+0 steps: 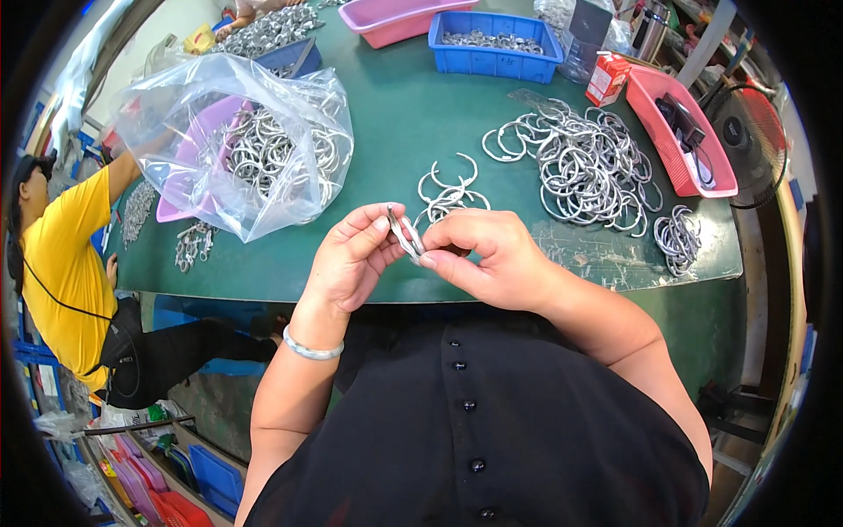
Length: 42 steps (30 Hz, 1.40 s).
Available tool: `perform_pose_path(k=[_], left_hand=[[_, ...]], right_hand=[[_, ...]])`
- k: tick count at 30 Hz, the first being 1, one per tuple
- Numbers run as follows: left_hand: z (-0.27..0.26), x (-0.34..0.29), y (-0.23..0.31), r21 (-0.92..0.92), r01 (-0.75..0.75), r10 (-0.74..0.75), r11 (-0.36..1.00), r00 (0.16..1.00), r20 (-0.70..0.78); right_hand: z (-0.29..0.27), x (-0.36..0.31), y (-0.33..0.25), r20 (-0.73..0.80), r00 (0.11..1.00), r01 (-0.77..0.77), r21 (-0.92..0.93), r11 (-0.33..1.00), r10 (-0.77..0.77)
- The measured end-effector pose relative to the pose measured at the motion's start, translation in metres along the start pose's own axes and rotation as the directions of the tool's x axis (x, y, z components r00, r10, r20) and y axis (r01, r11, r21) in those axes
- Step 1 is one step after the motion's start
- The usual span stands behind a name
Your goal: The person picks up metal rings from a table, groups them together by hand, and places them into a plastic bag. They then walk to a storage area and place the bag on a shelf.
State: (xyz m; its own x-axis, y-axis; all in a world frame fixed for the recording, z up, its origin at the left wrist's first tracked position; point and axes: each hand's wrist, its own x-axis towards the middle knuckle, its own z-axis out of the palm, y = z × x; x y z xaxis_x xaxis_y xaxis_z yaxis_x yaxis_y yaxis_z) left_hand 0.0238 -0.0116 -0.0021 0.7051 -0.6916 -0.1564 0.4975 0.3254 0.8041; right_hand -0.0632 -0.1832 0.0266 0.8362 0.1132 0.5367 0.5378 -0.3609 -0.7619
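Note:
My left hand pinches some silver metal rings upright between thumb and fingers, above the table's near edge. From the other side, my right hand grips the same rings with thumb and curled forefinger. The rings are seen nearly edge-on, so I cannot tell how many there are. Just beyond my hands lie a few loose open rings. A large heap of similar rings is to the right, and a smaller bunch rests near the table's right corner.
On the green table, a clear plastic bag of rings stands at left. A blue bin of small metal parts and a pink bin are at the back. A pink basket and fan stand right. A person in yellow works at left.

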Motion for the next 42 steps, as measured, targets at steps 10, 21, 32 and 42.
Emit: perform_pose_path(k=[10, 21, 32, 42], left_hand=[[0.008, -0.011, 0.004, 0.122, -0.300, 0.303, 0.946, 0.953, -0.006], [0.043, -0.030, 0.010, 0.621, -0.678, 0.629, 0.394, 0.691, 0.356], [0.049, -0.032, 0.008, 0.599, -0.668, 0.611, 0.441, 0.713, 0.344], [0.026, -0.013, 0.013, 0.145, -0.166, 0.193, 0.975, 0.959, -0.205]], right_hand=[[-0.011, -0.011, 0.011, -0.082, 0.994, -0.080, -0.074, 0.994, 0.074], [-0.008, -0.020, 0.024, -0.094, 0.947, -0.273, 0.261, 0.926, 0.306], [-0.005, -0.022, 0.024, 0.012, 0.906, -0.380, 0.458, 0.803, 0.422], [-0.003, -0.024, 0.022, 0.191, 0.833, -0.518, 0.597, 0.613, 0.519]])
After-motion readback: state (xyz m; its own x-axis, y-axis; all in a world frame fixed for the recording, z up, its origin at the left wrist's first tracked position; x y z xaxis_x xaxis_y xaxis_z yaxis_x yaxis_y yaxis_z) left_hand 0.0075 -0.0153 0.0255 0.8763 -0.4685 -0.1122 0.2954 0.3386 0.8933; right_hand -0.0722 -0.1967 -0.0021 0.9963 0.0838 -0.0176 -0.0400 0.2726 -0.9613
